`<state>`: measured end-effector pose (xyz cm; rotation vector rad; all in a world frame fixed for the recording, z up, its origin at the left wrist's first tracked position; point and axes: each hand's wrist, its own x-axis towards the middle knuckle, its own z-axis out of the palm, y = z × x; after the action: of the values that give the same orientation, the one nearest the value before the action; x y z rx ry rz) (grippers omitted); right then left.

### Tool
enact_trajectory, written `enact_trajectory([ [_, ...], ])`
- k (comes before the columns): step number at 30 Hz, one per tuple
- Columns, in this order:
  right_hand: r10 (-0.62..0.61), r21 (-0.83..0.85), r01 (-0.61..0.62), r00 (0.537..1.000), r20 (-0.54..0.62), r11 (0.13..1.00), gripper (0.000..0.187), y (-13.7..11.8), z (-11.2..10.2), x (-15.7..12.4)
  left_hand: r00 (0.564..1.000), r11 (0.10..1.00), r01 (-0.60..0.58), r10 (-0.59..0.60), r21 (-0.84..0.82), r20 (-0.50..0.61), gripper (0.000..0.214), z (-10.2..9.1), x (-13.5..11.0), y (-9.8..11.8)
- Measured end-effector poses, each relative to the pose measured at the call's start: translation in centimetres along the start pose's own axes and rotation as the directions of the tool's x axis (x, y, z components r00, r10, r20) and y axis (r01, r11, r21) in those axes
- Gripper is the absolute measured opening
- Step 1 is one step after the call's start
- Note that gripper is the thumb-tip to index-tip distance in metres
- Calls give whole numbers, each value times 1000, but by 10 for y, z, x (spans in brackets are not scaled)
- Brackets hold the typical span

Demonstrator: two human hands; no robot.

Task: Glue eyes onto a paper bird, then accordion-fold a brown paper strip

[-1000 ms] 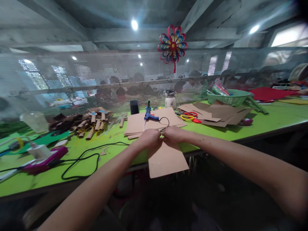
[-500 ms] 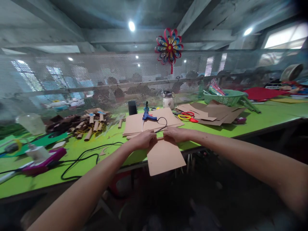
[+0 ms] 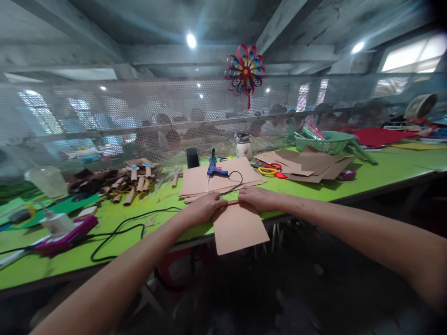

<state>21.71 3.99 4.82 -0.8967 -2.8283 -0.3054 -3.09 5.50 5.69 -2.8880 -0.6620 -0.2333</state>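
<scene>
Two hands at centre frame, both on one cardboard sheet [image 3: 239,228]. Left hand [image 3: 206,207] and right hand [image 3: 256,197] sit side by side with a small gap between them, fingers curled down onto the sheet's far edge. Thumbs are hidden, so I cannot tell whether they pinch the edge or only press it. The sheet lies flat below the knuckles, and its near half juts past the front edge of the green table [image 3: 384,174].

Lower left: one black cable [image 3: 118,230] loops across the table toward one magenta glue gun [image 3: 66,232].

Just beyond the fingertips: one stack of cardboard sheets [image 3: 195,181], with one blue glue gun [image 3: 214,170] lying on top and its cord curling near the right hand.

Left of the stack: a heap of cardboard rolls [image 3: 134,181], too many to count.

Right of it: scissors [image 3: 270,168] with red and yellow handles, then loose cardboard pieces [image 3: 310,165] spread out, touching one green basket [image 3: 328,142].

Back edge: one black box [image 3: 192,157] and one white jar [image 3: 243,146].

Behind, a mesh screen [image 3: 139,116] spans the frame. One paper flower ornament [image 3: 244,72] hangs at upper centre.
</scene>
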Motion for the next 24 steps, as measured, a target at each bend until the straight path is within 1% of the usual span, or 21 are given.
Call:
enact_trajectory([
  [2, 46, -36, -47, 998, -37, 998, 12, -4, 4, -2, 1000, 1000, 16, -16, -1, -24, 31, 0, -4, 1],
  [3, 72, -43, -75, 996, -60, 996, 13, -5, 7, -3, 999, 999, 27, -28, -35, -24, 32, -1, -4, 0],
  [5, 120, -32, -125, 986, -117, 992, 13, -7, 13, -6, 996, 983, 91, -90, -158, 8, 36, -4, -2, -5],
  [6, 136, -18, -140, 980, -146, 990, 13, -7, 16, -8, 988, 959, 155, -151, -238, 36, 41, -6, 1, -9],
  [7, 146, -3, -148, 974, -172, 989, 12, -7, 19, -9, 972, 918, 233, -222, -320, 69, 47, -9, 5, -14],
  [9, 156, 25, -154, 963, -221, 988, 12, -7, 24, -12, 920, 796, 382, -373, -470, 116, 54, -14, 14, -21],
  [10, 154, 32, -150, 958, -243, 988, 13, -8, 25, -13, 899, 745, 419, -420, -518, 123, 49, -17, 18, -24],
  [11, 147, 34, -144, 953, -264, 989, 14, -8, 26, -14, 887, 711, 435, -445, -553, 126, 41, -18, 23, -26],
  [12, 138, 30, -135, 949, -283, 990, 14, -9, 26, -14, 886, 695, 433, -445, -574, 129, 34, -18, 26, -27],
  [13, 125, 19, -125, 946, -299, 992, 15, -10, 25, -15, 892, 689, 423, -430, -588, 138, 34, -18, 28, -27],
  [15, 100, -17, -111, 943, -318, 994, 17, -12, 23, -16, 909, 669, 402, -370, -625, 189, 46, -16, 31, -24],
  [18, 68, -69, -97, 938, -339, 993, 18, -15, 19, -17, 917, 577, 396, -293, -714, 272, 52, -10, 29, -19],
  [20, 54, -92, -93, 933, -355, 991, 19, -16, 18, -17, 920, 515, 387, -266, -765, 287, 52, -7, 27, -17],
  [21, 52, -97, -93, 930, -363, 991, 19, -16, 18, -16, 922, 499, 383, -259, -778, 288, 51, -6, 26, -16],
  [24, 78, -53, -109, 907, -415, 993, 19, -14, 23, -16, 927, 514, 373, -247, -773, 283, 51, -4, 24, -12],
])
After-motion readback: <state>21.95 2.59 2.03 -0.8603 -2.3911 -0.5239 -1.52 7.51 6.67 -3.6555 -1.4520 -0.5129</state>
